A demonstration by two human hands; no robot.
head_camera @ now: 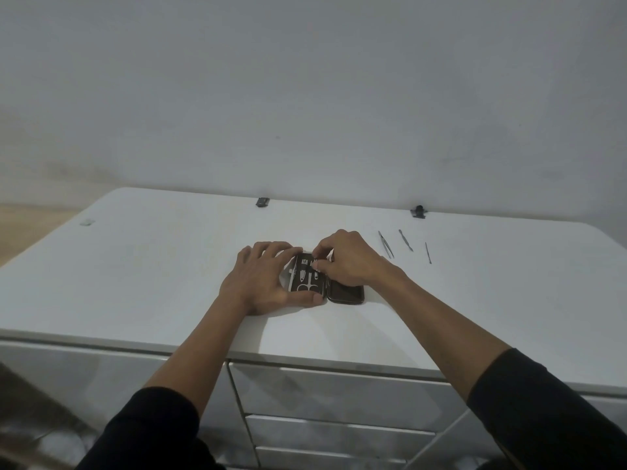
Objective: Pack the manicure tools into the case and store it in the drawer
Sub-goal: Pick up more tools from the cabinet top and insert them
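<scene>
A small dark manicure case (346, 293) lies open on the white cabinet top (152, 266). Its left half holds scissors and a few other metal tools in straps. My left hand (261, 279) rests on the case's left side, fingers over its far edge and thumb along its near edge. My right hand (346, 259) pinches a small metal tool (317, 264) over the left half, above the open lid. To the right lie tweezers (386, 245), a cuticle pusher (405, 240) and a thin pick (428, 253).
Closed white drawers (339, 391) stack under the top's front edge. Two small dark clips (262, 202) (418, 212) sit where the top meets the wall. A small pale object (87, 222) lies at the far left. Wooden floor shows at left.
</scene>
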